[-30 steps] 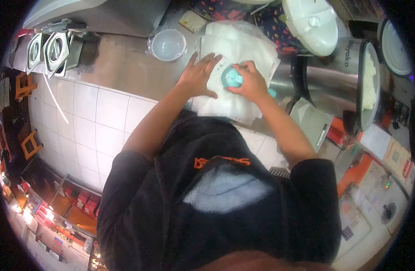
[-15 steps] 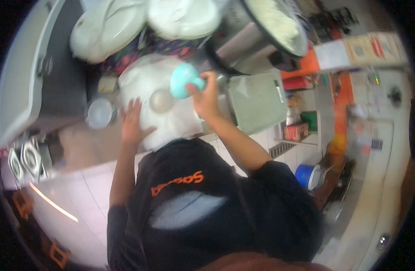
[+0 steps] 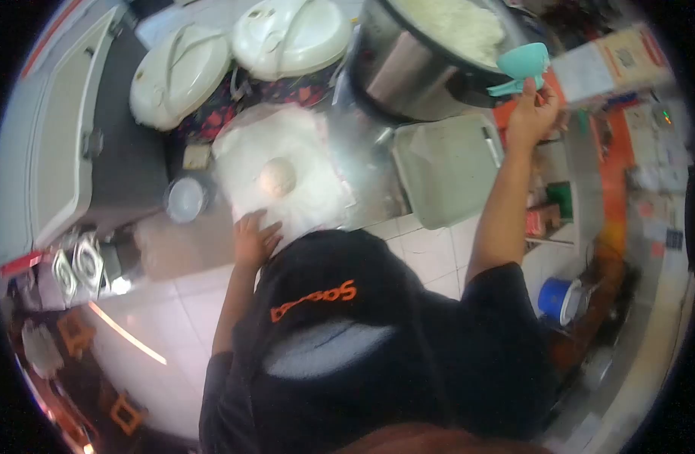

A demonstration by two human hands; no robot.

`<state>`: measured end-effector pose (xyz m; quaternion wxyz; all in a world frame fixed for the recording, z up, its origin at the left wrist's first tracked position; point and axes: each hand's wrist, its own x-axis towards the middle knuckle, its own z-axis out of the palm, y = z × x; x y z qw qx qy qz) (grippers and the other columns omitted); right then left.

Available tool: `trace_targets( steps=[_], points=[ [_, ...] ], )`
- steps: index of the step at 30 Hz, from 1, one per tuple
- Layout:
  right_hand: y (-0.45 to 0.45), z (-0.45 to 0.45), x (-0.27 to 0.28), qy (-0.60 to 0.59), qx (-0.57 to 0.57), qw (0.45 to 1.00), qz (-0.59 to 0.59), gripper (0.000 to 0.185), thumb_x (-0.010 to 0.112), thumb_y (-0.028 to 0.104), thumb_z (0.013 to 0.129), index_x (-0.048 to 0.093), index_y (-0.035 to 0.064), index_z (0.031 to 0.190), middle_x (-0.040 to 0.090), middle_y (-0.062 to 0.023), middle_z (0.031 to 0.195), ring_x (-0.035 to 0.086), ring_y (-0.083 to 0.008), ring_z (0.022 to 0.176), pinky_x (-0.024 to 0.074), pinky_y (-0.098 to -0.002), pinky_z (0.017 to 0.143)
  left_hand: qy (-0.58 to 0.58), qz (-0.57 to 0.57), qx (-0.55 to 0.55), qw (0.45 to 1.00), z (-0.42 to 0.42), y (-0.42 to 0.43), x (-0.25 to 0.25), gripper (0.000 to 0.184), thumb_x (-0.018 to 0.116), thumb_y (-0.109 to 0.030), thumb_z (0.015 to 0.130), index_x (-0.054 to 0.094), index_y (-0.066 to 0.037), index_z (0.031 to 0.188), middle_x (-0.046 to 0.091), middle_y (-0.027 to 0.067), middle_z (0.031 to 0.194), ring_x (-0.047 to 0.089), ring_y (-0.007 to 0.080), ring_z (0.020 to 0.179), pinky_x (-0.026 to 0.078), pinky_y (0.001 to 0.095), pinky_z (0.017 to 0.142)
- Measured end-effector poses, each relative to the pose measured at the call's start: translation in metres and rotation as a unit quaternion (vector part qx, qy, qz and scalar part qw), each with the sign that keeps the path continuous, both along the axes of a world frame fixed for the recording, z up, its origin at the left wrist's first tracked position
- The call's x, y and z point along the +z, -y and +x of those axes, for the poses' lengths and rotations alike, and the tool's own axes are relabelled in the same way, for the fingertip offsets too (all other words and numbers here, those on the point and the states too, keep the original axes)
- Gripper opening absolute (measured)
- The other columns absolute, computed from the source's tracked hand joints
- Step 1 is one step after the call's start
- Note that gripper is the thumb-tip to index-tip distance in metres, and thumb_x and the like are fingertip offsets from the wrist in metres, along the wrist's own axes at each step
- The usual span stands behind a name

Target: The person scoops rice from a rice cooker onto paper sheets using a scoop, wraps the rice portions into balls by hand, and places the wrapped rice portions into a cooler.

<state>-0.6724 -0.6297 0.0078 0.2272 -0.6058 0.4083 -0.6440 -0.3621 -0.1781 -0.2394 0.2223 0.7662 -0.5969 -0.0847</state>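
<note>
Metal counter [image 3: 368, 170] is partly covered by white paper [image 3: 309, 144]. By the rim of a rice-filled cooker [image 3: 408, 79], a teal scoop [image 3: 524, 62] is grasped in the fingers of the right hand [image 3: 535, 113]; the paper, bearing a round mound [image 3: 278, 178], is touched by the left hand [image 3: 256, 240], fingers released

Mound [image 3: 278, 178] on paper [image 3: 321, 185], between container [image 3: 186, 200] left and tray [image 3: 447, 174] right

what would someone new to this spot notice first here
Probably the turquoise scoop, held up in the right hand beside the big open pot of rice-like white food. Next, the pale round mound on the white paper sheets, with the left hand at their near edge.
</note>
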Motion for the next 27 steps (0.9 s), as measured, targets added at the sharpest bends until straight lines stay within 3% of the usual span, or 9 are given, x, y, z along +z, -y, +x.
trace_targets(
  steps=[4, 6, 8, 11, 14, 17, 21, 24, 27],
  points=[
    [-0.022, -0.001, -0.033, -0.047, -0.132, 0.973, -0.182, 0.052, 0.078, 0.031, 0.085, 0.051, -0.0016, 0.115, 0.055, -0.0118, 0.107, 0.057, -0.0205, 0.096, 0.0477, -0.0336, 0.088, -0.019, 0.003, 0.052, 0.998, -0.011, 0.003, 0.01, 0.024, 0.077, -0.029, 0.074, 0.077, -0.024, 0.098, 0.058, 0.0054, 0.127, 0.05, 0.0291, 0.119, 0.038, 0.0445, 0.1],
    [-0.05, 0.008, -0.029, -0.048, -0.082, 0.916, -0.391, 0.039, 0.072, 0.024, 0.089, 0.049, -0.0018, 0.108, 0.051, -0.0122, 0.105, 0.053, -0.0256, 0.102, 0.0454, -0.0391, 0.09, -0.019, 0.014, 0.075, 0.997, -0.012, 0.006, 0.009, 0.022, 0.077, -0.029, 0.075, 0.078, -0.024, 0.097, 0.058, 0.0048, 0.127, 0.05, 0.0285, 0.118, 0.038, 0.044, 0.099],
    [-0.085, 0.016, -0.047, -0.117, -0.067, 0.899, -0.416, 0.026, 0.068, 0.016, 0.09, 0.051, 0.0014, 0.104, 0.051, -0.0116, 0.099, 0.053, -0.0269, 0.098, 0.0436, -0.0404, 0.085, -0.022, -0.018, 0.081, 0.996, -0.016, 0.008, 0.007, 0.017, 0.077, -0.025, 0.075, 0.078, -0.021, 0.092, 0.062, 0.0033, 0.122, 0.052, 0.0286, 0.115, 0.038, 0.0449, 0.097],
    [-0.135, 0.062, -0.098, -0.194, 0.222, 0.925, -0.238, 0.015, 0.066, 0.015, 0.084, 0.06, 0.0067, 0.095, 0.057, -0.0128, 0.095, 0.054, -0.0288, 0.092, 0.0405, -0.0403, 0.083, 0.012, -0.018, 0.096, 0.995, -0.019, 0.013, 0.009, 0.014, 0.075, -0.025, 0.077, 0.078, -0.022, 0.089, 0.065, -0.0009, 0.114, 0.054, 0.0237, 0.113, 0.039, 0.0428, 0.097],
    [-0.176, 0.108, -0.157, -0.349, 0.468, 0.804, -0.111, 0.032, 0.073, 0.029, 0.079, 0.065, 0.0098, 0.103, 0.063, -0.0107, 0.103, 0.057, -0.0307, 0.098, 0.0382, -0.0443, 0.089, -0.018, -0.05, 0.132, 0.99, -0.018, 0.026, 0.02, 0.008, 0.073, -0.022, 0.079, 0.075, -0.017, 0.085, 0.066, -0.0016, 0.106, 0.056, 0.0232, 0.108, 0.038, 0.0415, 0.093],
    [-0.209, 0.138, -0.197, -0.404, 0.451, 0.78, -0.157, 0.04, 0.069, 0.034, 0.081, 0.063, 0.0081, 0.111, 0.063, -0.0078, 0.104, 0.057, -0.0266, 0.101, 0.0391, -0.0437, 0.084, -0.046, -0.06, 0.159, 0.984, -0.01, 0.042, 0.036, 0.009, 0.071, -0.021, 0.082, 0.072, -0.012, 0.085, 0.066, 0.0004, 0.101, 0.056, 0.025, 0.104, 0.038, 0.041, 0.089],
    [-0.192, 0.15, -0.222, -0.511, 0.426, 0.735, -0.131, 0.02, 0.066, 0.024, 0.08, 0.067, 0.01, 0.094, 0.063, -0.0042, 0.089, 0.059, -0.023, 0.087, 0.0398, -0.0416, 0.078, -0.094, -0.112, 0.181, 0.973, -0.004, 0.051, 0.044, 0.012, 0.072, -0.02, 0.08, 0.071, -0.011, 0.089, 0.065, 0.0027, 0.101, 0.056, 0.0268, 0.104, 0.038, 0.0437, 0.089],
    [-0.178, 0.141, -0.213, -0.444, 0.478, 0.743, -0.145, 0.012, 0.064, 0.015, 0.076, 0.067, 0.0133, 0.087, 0.062, -0.0014, 0.086, 0.059, -0.0222, 0.085, 0.0394, -0.0409, 0.077, 0.132, -0.08, 0.138, 0.978, -0.025, 0.045, 0.07, 0.018, 0.072, -0.018, 0.078, 0.07, -0.013, 0.095, 0.065, 0.0019, 0.102, 0.056, 0.0261, 0.103, 0.039, 0.0447, 0.089],
    [-0.171, 0.13, -0.218, -0.459, 0.48, 0.729, -0.166, 0.014, 0.064, 0.014, 0.075, 0.068, 0.0142, 0.088, 0.062, 0.0013, 0.089, 0.057, -0.0211, 0.089, 0.0388, -0.0401, 0.078, 0.159, -0.024, 0.113, 0.981, -0.023, 0.017, 0.045, 0.025, 0.073, -0.016, 0.074, 0.069, -0.014, 0.098, 0.065, 0.0003, 0.099, 0.057, 0.0236, 0.101, 0.039, 0.0449, 0.089]
  ],
)
